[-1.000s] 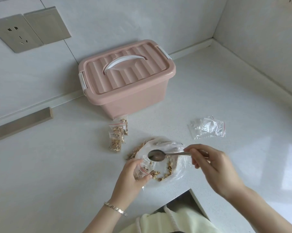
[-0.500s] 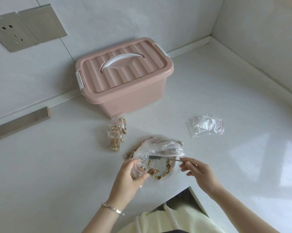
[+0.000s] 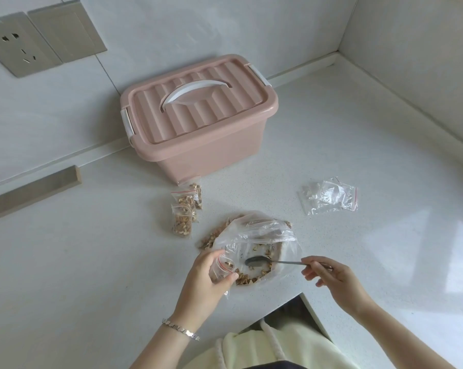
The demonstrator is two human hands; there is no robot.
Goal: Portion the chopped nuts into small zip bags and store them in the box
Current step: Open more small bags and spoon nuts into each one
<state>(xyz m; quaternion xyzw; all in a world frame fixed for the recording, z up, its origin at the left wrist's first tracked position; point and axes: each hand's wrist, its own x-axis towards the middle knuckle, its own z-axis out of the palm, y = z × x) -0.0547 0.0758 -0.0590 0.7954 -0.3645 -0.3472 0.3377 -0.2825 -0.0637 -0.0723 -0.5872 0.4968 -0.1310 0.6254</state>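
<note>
At the bench's near edge, the left grip (image 3: 203,283) curls round a small zip bag (image 3: 220,270) beside the chopped nuts (image 3: 245,280); the right grip (image 3: 334,278) pinches a spoon (image 3: 257,261), its bowl among them. Filled bags (image 3: 185,211) lie just before the lidded box (image 3: 198,115), empty bags (image 3: 329,197) nearer the right edge

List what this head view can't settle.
Head view only.
pink box contents: its shut lid hides them.
small zip bag fill level: the left hand and the bag's own creases cover it.
spoon load: bowl too small, glare.
empty bags count: clear sheets overlap.
filled bags count: they overlap.
</note>
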